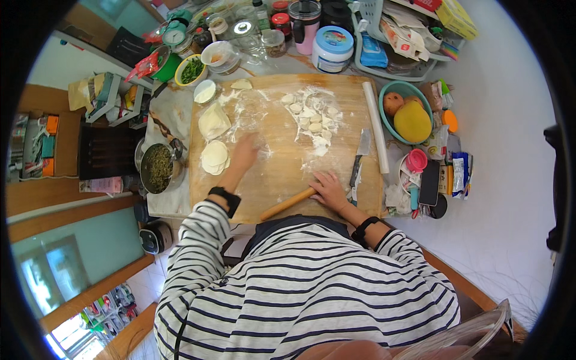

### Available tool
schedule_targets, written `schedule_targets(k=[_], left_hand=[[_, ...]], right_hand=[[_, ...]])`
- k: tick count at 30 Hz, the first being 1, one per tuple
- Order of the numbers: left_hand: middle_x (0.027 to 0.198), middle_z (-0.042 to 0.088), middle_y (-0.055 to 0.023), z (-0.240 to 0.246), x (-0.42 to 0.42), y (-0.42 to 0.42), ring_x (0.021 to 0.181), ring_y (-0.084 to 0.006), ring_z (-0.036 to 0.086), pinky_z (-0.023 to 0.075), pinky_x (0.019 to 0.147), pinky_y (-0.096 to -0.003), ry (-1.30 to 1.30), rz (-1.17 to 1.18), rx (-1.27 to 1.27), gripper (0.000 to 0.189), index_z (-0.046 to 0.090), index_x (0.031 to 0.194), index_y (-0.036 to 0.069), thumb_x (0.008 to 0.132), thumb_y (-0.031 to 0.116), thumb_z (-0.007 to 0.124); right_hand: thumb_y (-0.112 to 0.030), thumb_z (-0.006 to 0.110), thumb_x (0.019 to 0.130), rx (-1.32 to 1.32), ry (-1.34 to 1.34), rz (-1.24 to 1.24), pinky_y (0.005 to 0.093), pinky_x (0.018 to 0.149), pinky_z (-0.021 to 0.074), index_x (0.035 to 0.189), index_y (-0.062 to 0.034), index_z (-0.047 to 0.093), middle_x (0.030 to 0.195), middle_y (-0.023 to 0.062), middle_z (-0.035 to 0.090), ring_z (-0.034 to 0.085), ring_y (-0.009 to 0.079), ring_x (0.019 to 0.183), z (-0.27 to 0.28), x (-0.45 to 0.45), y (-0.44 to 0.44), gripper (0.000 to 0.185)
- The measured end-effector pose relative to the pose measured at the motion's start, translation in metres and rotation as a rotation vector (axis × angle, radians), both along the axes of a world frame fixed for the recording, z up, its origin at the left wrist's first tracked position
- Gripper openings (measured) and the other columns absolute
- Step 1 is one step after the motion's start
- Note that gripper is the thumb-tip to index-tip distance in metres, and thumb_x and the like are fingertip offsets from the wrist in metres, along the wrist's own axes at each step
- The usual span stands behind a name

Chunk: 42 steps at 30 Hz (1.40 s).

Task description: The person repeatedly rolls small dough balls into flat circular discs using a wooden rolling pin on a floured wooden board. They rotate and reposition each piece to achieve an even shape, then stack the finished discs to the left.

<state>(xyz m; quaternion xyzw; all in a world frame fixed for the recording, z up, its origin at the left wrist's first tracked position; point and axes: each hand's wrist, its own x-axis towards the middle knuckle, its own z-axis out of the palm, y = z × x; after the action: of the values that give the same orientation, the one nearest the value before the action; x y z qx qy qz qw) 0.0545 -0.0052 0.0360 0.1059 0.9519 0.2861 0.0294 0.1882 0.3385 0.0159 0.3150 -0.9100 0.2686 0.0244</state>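
My right hand (329, 191) rests over the upper end of a wooden rolling pin (288, 203), which lies slanted near the front edge of a floured wooden board (279, 175). My left hand (245, 152), blurred, is above the board's left half; its fingers are not clear. Beside it are a stack of round dough wrappers (215, 156) and a larger lump of dough (214, 121). Several small flattened dough pieces (315, 127) lie in flour at the right. A kitchen knife (360, 153) lies on the board to the right of them.
A long pale rod (377, 130) lies along the board's right edge. A pan of chopped filling (158, 168) stands at the left, a bowl of flour (205, 92) at the back left. A teal basin (383, 118) sits at right. Jars and a pink tumbler (305, 33) line the back.
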Motion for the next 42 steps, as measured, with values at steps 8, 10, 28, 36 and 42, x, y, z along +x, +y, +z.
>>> schedule_targets(k=[8, 10, 28, 36, 42], left_hand=[[0.142, 0.051, -0.0174, -0.009, -0.091, 0.136, 0.131, -0.0349, 0.048, 0.0449, 0.103, -0.0458, 0.318, -0.316, -0.276, 0.059, 0.046, 0.144, 0.005, 0.086, 0.001, 0.056], [0.138, 0.053, -0.0173, -0.019, -0.100, 0.139, 0.129, -0.0344, 0.050, 0.0457, 0.101, -0.0454, 0.298, -0.279, -0.284, 0.058, 0.047, 0.143, 0.005, 0.086, 0.001, 0.056], [0.151, 0.041, -0.0213, -0.024, -0.026, 0.110, 0.140, -0.0408, 0.037, 0.0260, 0.116, -0.0539, 0.255, -0.033, -0.143, 0.057, 0.039, 0.152, 0.012, 0.099, 0.028, 0.053], [0.162, 0.023, -0.0228, -0.034, -0.032, 0.125, 0.150, -0.0415, 0.019, 0.0126, 0.117, -0.0612, 0.101, -0.029, -0.217, 0.078, 0.025, 0.160, 0.016, 0.096, 0.051, 0.053], [0.163, 0.021, -0.0227, -0.043, -0.045, 0.124, 0.150, -0.0413, 0.017, 0.0110, 0.118, -0.0613, 0.222, -0.016, -0.180, 0.079, 0.023, 0.160, 0.014, 0.097, 0.051, 0.051]], right_hand=[[-0.040, 0.076, 0.079, 0.037, -0.013, 0.002, 0.0530, 0.111, 0.0341, 0.124, -0.0142, 0.061, 0.141, 0.0132, 0.053, 0.052, 0.0303, 0.127, -0.004, 0.001, 0.001, 0.054], [-0.040, 0.076, 0.079, 0.031, -0.027, -0.004, 0.0521, 0.110, 0.0348, 0.125, -0.0142, 0.061, 0.141, 0.0123, 0.053, 0.052, 0.0299, 0.127, -0.003, 0.002, 0.001, 0.054], [-0.036, 0.077, 0.078, -0.009, -0.034, 0.018, 0.0508, 0.112, 0.0338, 0.122, -0.0125, 0.062, 0.139, 0.0146, 0.052, 0.050, 0.0303, 0.129, -0.001, -0.001, 0.001, 0.052], [-0.034, 0.078, 0.077, 0.030, -0.094, 0.011, 0.0505, 0.112, 0.0344, 0.126, -0.0130, 0.059, 0.142, 0.0144, 0.051, 0.050, 0.0295, 0.129, 0.003, -0.003, 0.001, 0.057], [-0.034, 0.077, 0.078, 0.064, -0.083, 0.007, 0.0506, 0.112, 0.0344, 0.126, -0.0136, 0.059, 0.143, 0.0143, 0.050, 0.049, 0.0292, 0.130, 0.003, 0.000, 0.001, 0.055]])
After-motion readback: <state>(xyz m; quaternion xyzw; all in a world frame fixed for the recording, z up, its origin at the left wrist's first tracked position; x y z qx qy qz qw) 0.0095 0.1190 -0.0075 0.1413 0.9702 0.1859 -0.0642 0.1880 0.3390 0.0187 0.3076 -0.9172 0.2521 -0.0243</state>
